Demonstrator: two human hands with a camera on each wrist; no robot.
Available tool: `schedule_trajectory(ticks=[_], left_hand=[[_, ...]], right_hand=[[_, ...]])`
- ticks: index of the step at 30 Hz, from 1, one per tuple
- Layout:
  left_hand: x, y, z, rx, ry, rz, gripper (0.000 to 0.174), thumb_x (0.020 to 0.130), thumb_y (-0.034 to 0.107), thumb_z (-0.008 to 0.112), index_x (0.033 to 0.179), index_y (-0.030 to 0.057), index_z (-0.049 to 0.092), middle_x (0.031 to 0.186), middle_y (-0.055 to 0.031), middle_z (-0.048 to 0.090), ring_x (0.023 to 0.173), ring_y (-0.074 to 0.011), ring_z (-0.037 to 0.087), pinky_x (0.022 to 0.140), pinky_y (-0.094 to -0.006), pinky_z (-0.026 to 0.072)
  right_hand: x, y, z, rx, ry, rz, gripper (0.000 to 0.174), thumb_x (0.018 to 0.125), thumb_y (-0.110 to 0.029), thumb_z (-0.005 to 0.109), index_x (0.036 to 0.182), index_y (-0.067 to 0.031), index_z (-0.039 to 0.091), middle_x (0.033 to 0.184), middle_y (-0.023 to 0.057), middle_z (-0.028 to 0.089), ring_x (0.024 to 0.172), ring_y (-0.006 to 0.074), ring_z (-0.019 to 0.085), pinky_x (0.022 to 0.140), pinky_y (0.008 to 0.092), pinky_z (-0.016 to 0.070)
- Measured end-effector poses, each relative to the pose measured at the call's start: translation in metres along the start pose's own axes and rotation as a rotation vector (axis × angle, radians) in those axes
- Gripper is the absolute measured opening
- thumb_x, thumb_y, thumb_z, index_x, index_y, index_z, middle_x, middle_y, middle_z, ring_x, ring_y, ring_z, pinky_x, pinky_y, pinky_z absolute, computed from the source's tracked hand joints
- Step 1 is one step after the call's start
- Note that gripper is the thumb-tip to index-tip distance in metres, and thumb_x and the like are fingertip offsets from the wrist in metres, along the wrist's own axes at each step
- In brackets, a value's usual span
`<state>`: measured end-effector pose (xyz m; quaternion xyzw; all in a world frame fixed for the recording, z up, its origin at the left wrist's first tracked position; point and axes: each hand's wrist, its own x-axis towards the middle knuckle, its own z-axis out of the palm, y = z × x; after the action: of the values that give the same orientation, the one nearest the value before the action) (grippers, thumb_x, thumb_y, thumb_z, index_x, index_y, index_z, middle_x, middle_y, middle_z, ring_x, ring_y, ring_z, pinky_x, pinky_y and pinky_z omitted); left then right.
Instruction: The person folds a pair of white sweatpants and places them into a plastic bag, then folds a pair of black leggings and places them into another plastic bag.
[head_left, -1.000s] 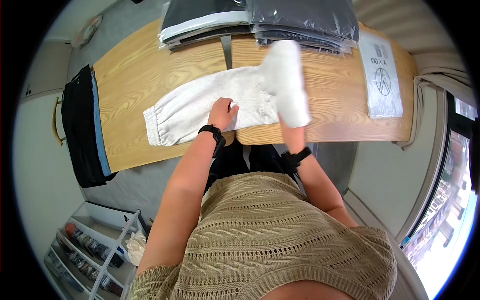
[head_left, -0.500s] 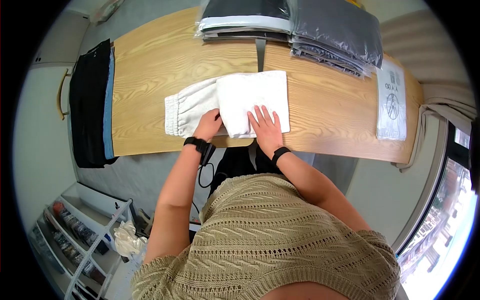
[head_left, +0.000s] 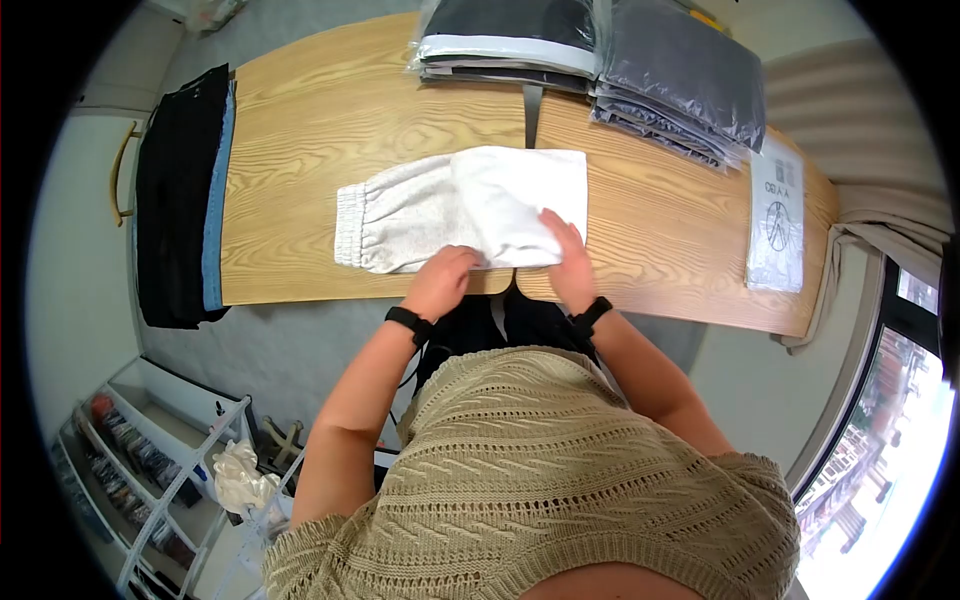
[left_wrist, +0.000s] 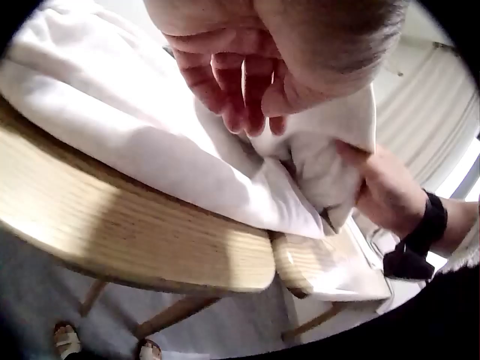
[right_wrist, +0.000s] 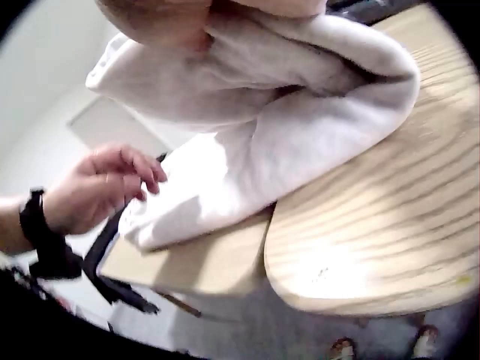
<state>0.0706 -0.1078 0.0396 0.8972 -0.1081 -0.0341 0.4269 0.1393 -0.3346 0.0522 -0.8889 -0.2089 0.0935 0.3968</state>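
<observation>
Pale heathered sweatpants (head_left: pixel 410 215) lie folded over on the wooden table (head_left: pixel 300 130), their gathered elastic end toward the left and the fold at the right. My right hand (head_left: pixel 570 262) is at the near right of the folded part. In the left wrist view that right hand (left_wrist: pixel 390 187) grips the upper layer's edge, which is lifted and bunched. My left hand (head_left: pixel 440 282) is by the near edge of the cloth, left of the fold. Its fingers (right_wrist: pixel 139 169) hang loosely curled and hold nothing in the right wrist view.
Stacks of dark clothes in clear bags (head_left: pixel 680 80) stand at the table's back. A printed plastic bag (head_left: pixel 775 215) lies at the right end. Black trousers (head_left: pixel 180 200) hang over the left end. A white rack (head_left: pixel 160 480) stands on the floor at lower left.
The right hand swung the raised end of the sweatpants leftward onto the rest, lay flat on it, then shifted to its near right edge. The left hand slid off the cloth toward its near edge.
</observation>
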Motion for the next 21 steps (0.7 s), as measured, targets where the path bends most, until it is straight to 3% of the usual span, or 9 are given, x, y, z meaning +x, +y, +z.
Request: schedule_trajectory(ticks=[3, 5, 8, 9, 11, 12, 15, 16, 21], left_hand=[[0.023, 0.011, 0.027, 0.009, -0.12, 0.128, 0.039, 0.075, -0.003, 0.052, 0.112, 0.0064, 0.057, 0.115, -0.0121, 0.057, 0.103, -0.0309, 0.054, 0.089, -0.0393, 0.0447], [0.035, 0.015, 0.043, 0.051, -0.136, 0.132, 0.041, 0.075, 0.0, 0.054, 0.116, 0.0085, 0.056, 0.117, -0.0122, 0.055, 0.103, -0.0312, 0.054, 0.089, -0.0392, 0.0448], [0.045, 0.022, 0.056, 0.129, -0.201, 0.091, 0.047, 0.076, 0.005, 0.059, 0.121, 0.0127, 0.053, 0.122, -0.0125, 0.051, 0.104, -0.0317, 0.052, 0.089, -0.0394, 0.0446], [0.048, 0.024, 0.058, 0.167, -0.245, 0.04, 0.05, 0.076, 0.008, 0.063, 0.124, 0.0149, 0.052, 0.124, -0.0128, 0.048, 0.104, -0.032, 0.051, 0.089, -0.0396, 0.0442], [0.051, 0.031, 0.062, 0.209, -0.256, 0.015, 0.051, 0.076, 0.01, 0.064, 0.124, 0.015, 0.052, 0.124, -0.0129, 0.047, 0.104, -0.032, 0.051, 0.088, -0.0398, 0.0444], [0.053, 0.033, 0.065, 0.252, -0.255, -0.027, 0.051, 0.075, 0.013, 0.066, 0.125, 0.015, 0.052, 0.124, -0.013, 0.047, 0.104, -0.0321, 0.051, 0.088, -0.04, 0.0446], [0.054, 0.03, 0.075, 0.284, -0.207, -0.026, 0.052, 0.075, 0.012, 0.066, 0.125, 0.0161, 0.052, 0.122, -0.0136, 0.047, 0.101, -0.0323, 0.051, 0.087, -0.0405, 0.0446], [0.056, 0.034, 0.076, 0.32, -0.208, -0.032, 0.051, 0.075, 0.012, 0.065, 0.124, 0.0154, 0.053, 0.119, -0.0138, 0.048, 0.1, -0.0325, 0.052, 0.085, -0.0397, 0.045], [0.068, 0.043, 0.091, 0.364, -0.175, 0.025, 0.043, 0.075, 0.008, 0.063, 0.117, 0.0075, 0.054, 0.109, -0.013, 0.05, 0.096, -0.031, 0.053, 0.083, -0.0388, 0.0452]], right_hand=[[-0.003, 0.016, -0.025, 0.548, 0.085, 0.255, 0.059, 0.075, 0.015, 0.044, 0.129, -0.0063, 0.047, 0.131, 0.0144, 0.049, 0.122, 0.0247, 0.045, 0.1, 0.0318, 0.0373], [-0.009, 0.027, -0.039, 0.916, 0.42, 0.593, 0.049, 0.081, 0.012, 0.047, 0.128, -0.0024, 0.047, 0.126, 0.0141, 0.052, 0.118, 0.0212, 0.048, 0.099, 0.033, 0.0386], [-0.023, 0.063, -0.062, 1.088, 0.478, 0.634, 0.044, 0.085, 0.004, 0.054, 0.128, 0.0027, 0.044, 0.122, 0.0134, 0.054, 0.112, 0.0198, 0.052, 0.094, 0.032, 0.0426], [-0.039, 0.1, -0.06, 1.088, 0.499, 0.635, 0.044, 0.085, 0.004, 0.054, 0.128, 0.0027, 0.044, 0.122, 0.0134, 0.054, 0.112, 0.0198, 0.052, 0.094, 0.032, 0.0426], [-0.076, 0.18, -0.046, 0.595, 0.169, 0.6, 0.043, 0.086, -0.006, 0.06, 0.124, 0.0042, 0.044, 0.117, 0.0106, 0.055, 0.104, 0.0218, 0.056, 0.088, 0.0315, 0.0459], [-0.068, 0.173, -0.053, 1.335, 0.421, 0.995, 0.034, 0.087, -0.007, 0.062, 0.117, 0.0024, 0.048, 0.11, 0.0122, 0.056, 0.098, 0.0241, 0.058, 0.082, 0.0309, 0.048], [-0.073, 0.146, -0.079, 1.33, 0.269, 1.031, 0.03, 0.089, -0.015, 0.061, 0.113, 0.0002, 0.051, 0.108, 0.0148, 0.057, 0.096, 0.022, 0.057, 0.08, 0.0312, 0.0459], [-0.072, 0.142, -0.089, 1.192, 0.21, 1.19, 0.029, 0.086, -0.021, 0.065, 0.103, 0.0005, 0.055, 0.092, 0.0116, 0.059, 0.082, 0.0199, 0.058, 0.07, 0.0301, 0.0469], [-0.077, 0.18, -0.142, 0.608, 0.347, 1.041, 0.028, 0.083, -0.024, 0.066, 0.09, 0.0016, 0.057, 0.075, 0.0065, 0.058, 0.069, 0.0164, 0.056, 0.061, 0.0302, 0.0465]])
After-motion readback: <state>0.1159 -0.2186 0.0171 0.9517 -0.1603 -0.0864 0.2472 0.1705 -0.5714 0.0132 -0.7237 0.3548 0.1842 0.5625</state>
